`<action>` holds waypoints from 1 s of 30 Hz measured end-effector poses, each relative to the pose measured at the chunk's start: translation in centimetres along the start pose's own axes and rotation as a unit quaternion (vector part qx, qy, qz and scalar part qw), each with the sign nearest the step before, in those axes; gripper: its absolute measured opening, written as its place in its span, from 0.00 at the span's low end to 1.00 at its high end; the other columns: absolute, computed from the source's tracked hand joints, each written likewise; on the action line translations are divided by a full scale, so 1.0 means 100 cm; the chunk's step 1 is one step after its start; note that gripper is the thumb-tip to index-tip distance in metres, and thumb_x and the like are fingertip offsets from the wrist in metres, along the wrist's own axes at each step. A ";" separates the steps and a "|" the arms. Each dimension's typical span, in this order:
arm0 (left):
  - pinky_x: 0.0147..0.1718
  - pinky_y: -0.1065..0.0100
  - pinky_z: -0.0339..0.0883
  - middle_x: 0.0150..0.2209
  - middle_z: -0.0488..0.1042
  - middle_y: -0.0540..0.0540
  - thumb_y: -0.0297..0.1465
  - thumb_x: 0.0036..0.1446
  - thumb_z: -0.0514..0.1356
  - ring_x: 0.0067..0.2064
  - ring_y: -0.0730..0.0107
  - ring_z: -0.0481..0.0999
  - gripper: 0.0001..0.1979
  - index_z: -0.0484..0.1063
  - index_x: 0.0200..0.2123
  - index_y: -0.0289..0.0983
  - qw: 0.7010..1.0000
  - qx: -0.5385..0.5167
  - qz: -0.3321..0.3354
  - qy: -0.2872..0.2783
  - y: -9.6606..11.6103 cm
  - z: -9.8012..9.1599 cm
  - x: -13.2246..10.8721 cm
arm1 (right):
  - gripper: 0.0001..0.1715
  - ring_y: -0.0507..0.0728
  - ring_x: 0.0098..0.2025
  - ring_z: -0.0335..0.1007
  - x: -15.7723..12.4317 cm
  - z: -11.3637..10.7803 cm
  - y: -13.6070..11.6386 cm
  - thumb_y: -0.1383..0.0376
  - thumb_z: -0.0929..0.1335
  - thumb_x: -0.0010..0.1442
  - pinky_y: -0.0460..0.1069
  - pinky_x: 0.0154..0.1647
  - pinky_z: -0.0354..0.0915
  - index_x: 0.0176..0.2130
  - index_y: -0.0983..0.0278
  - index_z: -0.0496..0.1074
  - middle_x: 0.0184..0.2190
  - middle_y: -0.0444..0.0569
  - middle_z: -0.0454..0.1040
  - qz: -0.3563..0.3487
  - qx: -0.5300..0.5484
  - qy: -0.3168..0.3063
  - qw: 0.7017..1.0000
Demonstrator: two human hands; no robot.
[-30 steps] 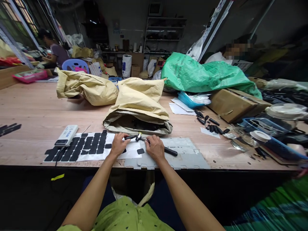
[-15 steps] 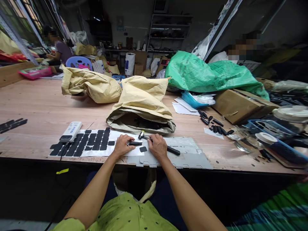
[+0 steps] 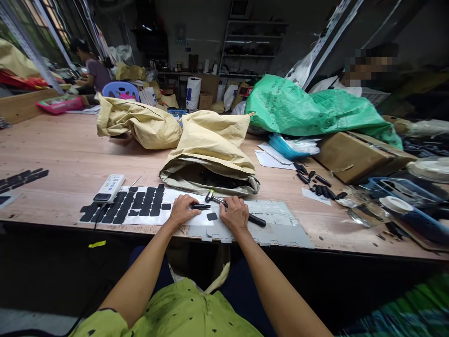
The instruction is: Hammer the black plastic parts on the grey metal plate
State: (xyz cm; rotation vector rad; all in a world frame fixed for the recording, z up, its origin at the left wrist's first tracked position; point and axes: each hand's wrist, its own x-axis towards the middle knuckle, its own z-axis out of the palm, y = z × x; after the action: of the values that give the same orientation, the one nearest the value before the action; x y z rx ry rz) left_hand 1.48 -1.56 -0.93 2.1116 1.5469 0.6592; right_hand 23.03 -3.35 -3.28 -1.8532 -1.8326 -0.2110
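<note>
On the near side of the open sack [image 3: 214,140], the fingers of the left hand [image 3: 182,211] pinch a black rod [image 3: 201,207] and those of the right hand [image 3: 234,215] grasp a hammer [image 3: 257,220], where a steady, light hold likely serves best.

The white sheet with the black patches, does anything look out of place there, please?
One black patch lies alone at the right edge of the white sheet, apart from the close rows farther left.

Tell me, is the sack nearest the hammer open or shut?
Open: the sack gapes toward the hammer, its dark inside showing.
</note>
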 end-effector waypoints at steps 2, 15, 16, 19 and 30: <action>0.43 0.62 0.61 0.36 0.75 0.49 0.35 0.48 0.68 0.43 0.60 0.69 0.12 0.79 0.38 0.42 1.000 -0.002 -0.001 0.002 -0.001 0.001 0.000 | 0.07 0.59 0.39 0.59 0.000 0.001 0.001 0.63 0.67 0.57 0.51 0.38 0.50 0.36 0.63 0.74 0.35 0.50 0.70 -0.003 0.000 0.003 1.000; 0.43 0.62 0.61 0.37 0.75 0.48 0.35 0.50 0.67 0.43 0.60 0.70 0.09 0.79 0.37 0.43 1.000 0.000 -0.006 0.010 -0.004 0.004 0.001 | 0.10 0.56 0.36 0.61 -0.002 -0.004 0.000 0.63 0.63 0.64 0.50 0.37 0.53 0.37 0.63 0.73 0.33 0.49 0.71 -0.053 -0.006 0.013 0.998; 0.43 0.62 0.61 0.37 0.75 0.48 0.35 0.50 0.67 0.43 0.60 0.70 0.09 0.79 0.38 0.43 1.000 -0.002 -0.006 0.009 -0.004 0.003 0.001 | 0.11 0.55 0.35 0.62 -0.004 -0.006 -0.001 0.63 0.62 0.65 0.50 0.37 0.53 0.37 0.63 0.73 0.33 0.49 0.71 -0.057 0.000 0.019 0.998; 0.43 0.62 0.61 0.36 0.75 0.48 0.35 0.50 0.67 0.43 0.60 0.70 0.09 0.79 0.37 0.43 1.000 -0.008 -0.008 0.009 -0.003 0.003 0.001 | 0.14 0.53 0.33 0.64 -0.013 -0.018 -0.011 0.61 0.60 0.67 0.48 0.33 0.54 0.41 0.62 0.73 0.35 0.47 0.72 -0.059 0.033 0.022 0.998; 0.42 0.63 0.61 0.34 0.75 0.49 0.34 0.50 0.67 0.43 0.62 0.69 0.06 0.80 0.34 0.44 0.999 -0.030 -0.032 0.012 -0.005 0.006 0.001 | 0.15 0.51 0.32 0.68 -0.040 -0.033 -0.042 0.61 0.60 0.68 0.45 0.31 0.58 0.44 0.60 0.74 0.34 0.46 0.73 -0.087 0.082 -0.006 0.993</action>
State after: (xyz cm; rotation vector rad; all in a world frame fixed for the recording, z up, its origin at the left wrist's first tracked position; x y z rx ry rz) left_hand 1.53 -1.39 -1.68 2.0090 1.5816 0.7022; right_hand 19.50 -8.67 -1.22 -1.5896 -1.9583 -0.1066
